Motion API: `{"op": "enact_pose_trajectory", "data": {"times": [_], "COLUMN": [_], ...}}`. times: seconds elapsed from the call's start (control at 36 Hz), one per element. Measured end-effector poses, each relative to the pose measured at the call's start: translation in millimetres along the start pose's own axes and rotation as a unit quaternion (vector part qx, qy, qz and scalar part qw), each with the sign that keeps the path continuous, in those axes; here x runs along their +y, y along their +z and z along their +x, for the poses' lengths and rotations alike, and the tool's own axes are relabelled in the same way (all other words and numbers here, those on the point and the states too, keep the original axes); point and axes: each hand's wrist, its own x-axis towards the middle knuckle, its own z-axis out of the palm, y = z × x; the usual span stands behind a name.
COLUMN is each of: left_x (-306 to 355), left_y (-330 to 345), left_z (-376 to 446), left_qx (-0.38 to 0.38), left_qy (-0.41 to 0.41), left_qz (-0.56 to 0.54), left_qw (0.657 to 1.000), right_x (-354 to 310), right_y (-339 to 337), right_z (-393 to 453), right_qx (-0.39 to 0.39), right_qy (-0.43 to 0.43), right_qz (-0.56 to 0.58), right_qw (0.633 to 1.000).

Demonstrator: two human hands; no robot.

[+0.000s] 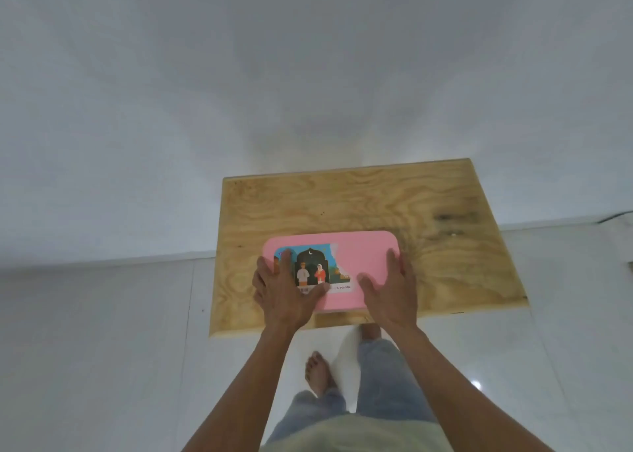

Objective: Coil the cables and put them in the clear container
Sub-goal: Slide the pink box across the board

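Observation:
A pink lid (363,256) with a partly torn colourful sticker covers the container on the wooden table (342,205); the container's body is hidden beneath it. My left hand (284,294) lies flat on the lid's left end, fingers over the edge, thumb on the sticker. My right hand (390,290) rests flat on the lid's right end, fingers spread along its side. No cables are visible.
The small plywood table stands against a white wall (239,75) on a white tiled floor (102,349). My bare feet and jeans show below the table's front edge. A dark cable runs along the wall base at far right (616,216).

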Motion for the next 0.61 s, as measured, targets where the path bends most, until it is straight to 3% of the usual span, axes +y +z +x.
{"op": "enact_pose_trajectory", "data": {"times": [0.61], "left_x": [-10], "left_y": [12], "left_z": [-5], "left_qx": [0.019], "left_qy": [0.002], "left_qz": [-0.013], "left_qw": [1.0], "right_x": [19], "right_y": [16], "right_z": [2], "right_qx": [0.008], "right_qy": [-0.036], "right_qz": [-0.019], "right_qw": [0.999]}}
